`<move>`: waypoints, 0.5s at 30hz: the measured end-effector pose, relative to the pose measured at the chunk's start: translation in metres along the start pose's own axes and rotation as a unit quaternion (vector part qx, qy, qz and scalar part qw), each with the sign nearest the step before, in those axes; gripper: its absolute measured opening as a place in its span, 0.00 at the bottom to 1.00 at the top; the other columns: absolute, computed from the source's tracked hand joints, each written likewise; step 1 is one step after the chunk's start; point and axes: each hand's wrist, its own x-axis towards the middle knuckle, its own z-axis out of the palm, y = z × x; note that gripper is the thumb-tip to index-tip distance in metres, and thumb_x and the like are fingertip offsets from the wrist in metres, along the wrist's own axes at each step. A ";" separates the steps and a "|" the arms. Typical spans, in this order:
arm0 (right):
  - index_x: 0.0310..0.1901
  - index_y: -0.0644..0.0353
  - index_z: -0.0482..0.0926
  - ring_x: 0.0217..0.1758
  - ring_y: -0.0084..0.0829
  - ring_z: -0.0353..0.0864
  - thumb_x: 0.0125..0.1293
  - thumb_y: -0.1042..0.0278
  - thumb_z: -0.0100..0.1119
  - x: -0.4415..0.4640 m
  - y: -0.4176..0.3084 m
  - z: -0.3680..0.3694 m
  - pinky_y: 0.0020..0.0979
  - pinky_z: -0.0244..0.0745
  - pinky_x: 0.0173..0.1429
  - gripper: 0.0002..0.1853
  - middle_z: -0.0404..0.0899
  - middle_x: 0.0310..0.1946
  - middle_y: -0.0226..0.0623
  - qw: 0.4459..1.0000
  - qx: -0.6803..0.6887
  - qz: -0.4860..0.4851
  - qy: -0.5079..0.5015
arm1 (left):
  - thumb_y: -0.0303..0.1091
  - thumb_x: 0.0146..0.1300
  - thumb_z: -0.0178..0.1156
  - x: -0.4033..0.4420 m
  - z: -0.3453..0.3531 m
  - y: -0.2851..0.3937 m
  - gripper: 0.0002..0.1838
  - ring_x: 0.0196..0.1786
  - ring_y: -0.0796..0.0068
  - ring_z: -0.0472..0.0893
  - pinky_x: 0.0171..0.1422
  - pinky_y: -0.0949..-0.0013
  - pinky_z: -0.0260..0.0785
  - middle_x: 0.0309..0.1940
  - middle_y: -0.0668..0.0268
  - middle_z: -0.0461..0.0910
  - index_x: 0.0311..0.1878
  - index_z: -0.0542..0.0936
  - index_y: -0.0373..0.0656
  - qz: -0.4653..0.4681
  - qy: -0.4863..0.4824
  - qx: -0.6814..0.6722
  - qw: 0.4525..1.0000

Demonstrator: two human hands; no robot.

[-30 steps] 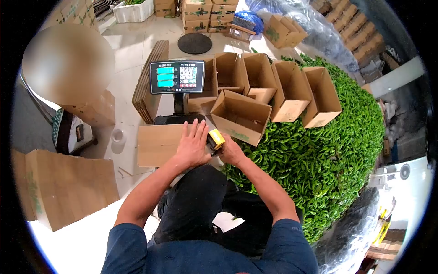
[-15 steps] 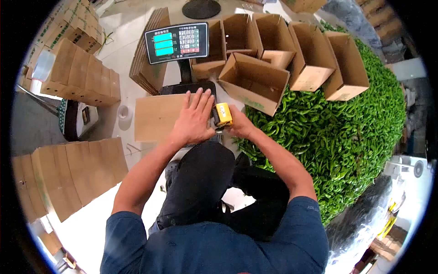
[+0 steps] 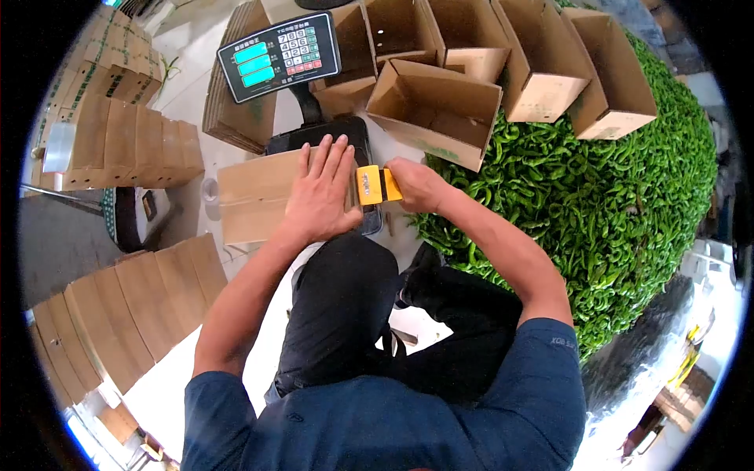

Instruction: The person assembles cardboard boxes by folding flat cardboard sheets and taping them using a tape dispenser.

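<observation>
My left hand point(image 3: 323, 192) lies flat with its fingers spread on the top of a closed cardboard box point(image 3: 255, 198). My right hand point(image 3: 418, 185) is wrapped round a yellow and black tape dispenser point(image 3: 378, 185), which is at the right end of that box. Part of the black platform of a digital scale point(image 3: 279, 56) shows behind the box. An open, tilted carton point(image 3: 436, 114) stands beyond the dispenser.
A big heap of green peppers point(image 3: 581, 204) spreads on the right, with several open cartons point(image 3: 542, 59) along its far edge. Flattened cardboard point(image 3: 236, 86) leans left of the scale. Rows of cartons point(image 3: 141, 298) stand at the left.
The view has shifted downward. The dispenser has turned at the box's right end, and my right hand has moved with it. My left hand remains flat on the box.
</observation>
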 end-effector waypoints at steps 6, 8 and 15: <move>0.50 0.65 0.70 0.51 0.55 0.79 0.58 0.74 0.62 0.000 0.027 0.047 0.45 0.76 0.55 0.19 0.77 0.42 0.52 0.997 -0.032 0.039 -0.050 | 0.54 0.52 0.59 0.003 0.004 -0.001 0.52 0.83 0.50 0.47 0.85 0.43 0.29 0.79 0.49 0.53 0.76 0.58 0.32 0.008 0.001 0.005 1.000; 0.52 0.65 0.70 0.52 0.56 0.79 0.57 0.75 0.63 0.001 0.048 0.071 0.44 0.77 0.57 0.21 0.79 0.45 0.52 0.999 -0.038 0.017 -0.035 | 0.53 0.51 0.59 0.005 0.006 -0.002 0.52 0.83 0.49 0.47 0.85 0.43 0.30 0.80 0.48 0.53 0.76 0.57 0.31 0.013 0.008 0.010 1.000; 0.48 0.62 0.77 0.47 0.49 0.87 0.61 0.66 0.62 -0.001 0.055 0.100 0.46 0.82 0.49 0.15 0.85 0.39 0.46 0.987 -0.135 0.079 -0.019 | 0.51 0.51 0.58 0.004 0.010 -0.001 0.52 0.83 0.47 0.47 0.85 0.45 0.32 0.80 0.47 0.51 0.77 0.55 0.31 0.026 0.005 0.031 0.999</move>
